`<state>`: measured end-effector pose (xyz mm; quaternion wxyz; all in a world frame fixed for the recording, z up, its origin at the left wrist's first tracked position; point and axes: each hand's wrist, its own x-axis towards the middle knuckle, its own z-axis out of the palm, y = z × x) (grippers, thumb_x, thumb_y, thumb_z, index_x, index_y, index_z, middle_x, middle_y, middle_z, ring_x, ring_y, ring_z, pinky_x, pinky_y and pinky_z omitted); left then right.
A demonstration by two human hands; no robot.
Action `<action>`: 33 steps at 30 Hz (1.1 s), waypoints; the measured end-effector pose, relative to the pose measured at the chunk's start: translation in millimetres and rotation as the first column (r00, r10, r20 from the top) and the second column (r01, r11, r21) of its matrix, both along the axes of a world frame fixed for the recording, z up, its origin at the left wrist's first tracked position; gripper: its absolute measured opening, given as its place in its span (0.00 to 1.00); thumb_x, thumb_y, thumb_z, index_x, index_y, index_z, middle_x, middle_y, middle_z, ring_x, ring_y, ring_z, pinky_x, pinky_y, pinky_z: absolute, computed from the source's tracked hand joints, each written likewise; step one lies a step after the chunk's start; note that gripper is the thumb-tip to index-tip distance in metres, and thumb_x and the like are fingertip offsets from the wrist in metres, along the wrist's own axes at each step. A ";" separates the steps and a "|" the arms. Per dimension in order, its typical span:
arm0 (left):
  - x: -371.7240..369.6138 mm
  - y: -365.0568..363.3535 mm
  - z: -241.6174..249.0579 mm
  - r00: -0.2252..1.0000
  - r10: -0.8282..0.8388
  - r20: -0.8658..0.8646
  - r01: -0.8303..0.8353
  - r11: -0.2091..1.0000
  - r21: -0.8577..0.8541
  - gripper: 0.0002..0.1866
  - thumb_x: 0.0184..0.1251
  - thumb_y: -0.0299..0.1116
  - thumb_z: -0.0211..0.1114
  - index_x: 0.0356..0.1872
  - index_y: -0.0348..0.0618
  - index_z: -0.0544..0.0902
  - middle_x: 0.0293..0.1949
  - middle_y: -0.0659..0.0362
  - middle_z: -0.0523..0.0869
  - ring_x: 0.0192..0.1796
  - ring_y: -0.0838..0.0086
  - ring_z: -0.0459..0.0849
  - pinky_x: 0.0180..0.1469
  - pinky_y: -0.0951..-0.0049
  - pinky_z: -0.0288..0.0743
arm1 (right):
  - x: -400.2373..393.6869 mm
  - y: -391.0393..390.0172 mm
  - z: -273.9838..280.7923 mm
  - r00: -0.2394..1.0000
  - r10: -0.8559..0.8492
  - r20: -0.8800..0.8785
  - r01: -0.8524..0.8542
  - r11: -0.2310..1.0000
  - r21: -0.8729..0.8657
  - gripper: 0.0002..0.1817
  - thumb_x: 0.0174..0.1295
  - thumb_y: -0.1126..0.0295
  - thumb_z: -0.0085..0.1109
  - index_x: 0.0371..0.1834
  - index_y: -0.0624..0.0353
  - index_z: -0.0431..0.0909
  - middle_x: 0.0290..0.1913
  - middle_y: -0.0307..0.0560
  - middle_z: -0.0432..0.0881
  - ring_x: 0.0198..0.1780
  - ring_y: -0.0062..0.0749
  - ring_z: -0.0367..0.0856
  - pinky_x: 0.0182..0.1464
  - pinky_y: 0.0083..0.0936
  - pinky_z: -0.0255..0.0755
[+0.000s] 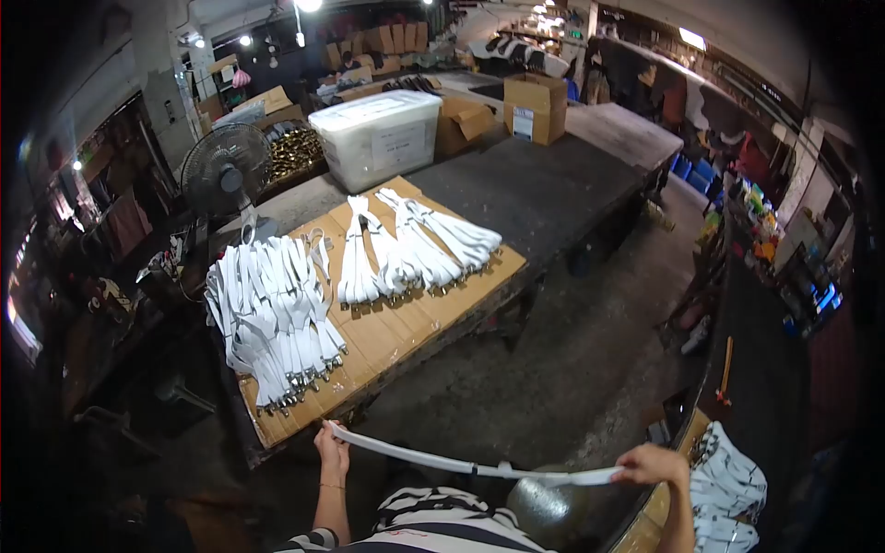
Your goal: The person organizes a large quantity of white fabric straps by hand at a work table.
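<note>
A long white strap point(442, 457) hangs in a shallow curve between my two hands, with a small dark mark or fitting near its middle. My left hand point(332, 446) pinches one end, just below the front edge of the cardboard-covered table. At the other end, my right hand point(651, 464) is closed on the strap, beside a pile of white straps point(728, 479) at the lower right. On the cardboard point(396, 334) lie a large heap of white straps point(274, 318) with metal ends and several tied bundles of straps point(419, 241).
Behind the straps stand a lidded plastic bin point(376, 143), a black fan point(226, 170), a crate of brass-coloured parts point(293, 149) and a cardboard box point(535, 109). A dark bench point(737, 369) runs along the right. Someone else point(348, 63) is far back.
</note>
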<state>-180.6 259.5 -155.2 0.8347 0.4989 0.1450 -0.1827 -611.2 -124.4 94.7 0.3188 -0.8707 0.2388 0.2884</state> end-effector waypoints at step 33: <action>-72.8 -336.0 321.8 -0.394 -0.646 0.654 0.817 0.081 0.571 0.11 0.65 0.29 0.59 0.45 0.33 0.79 0.39 0.56 0.85 0.43 0.76 0.82 0.48 0.75 0.73 | 235.3 8.8 239.7 0.760 0.209 0.616 0.148 0.866 -0.478 0.33 0.38 0.84 0.67 0.54 0.57 0.70 0.29 0.37 0.71 0.29 0.15 0.69 0.31 0.17 0.66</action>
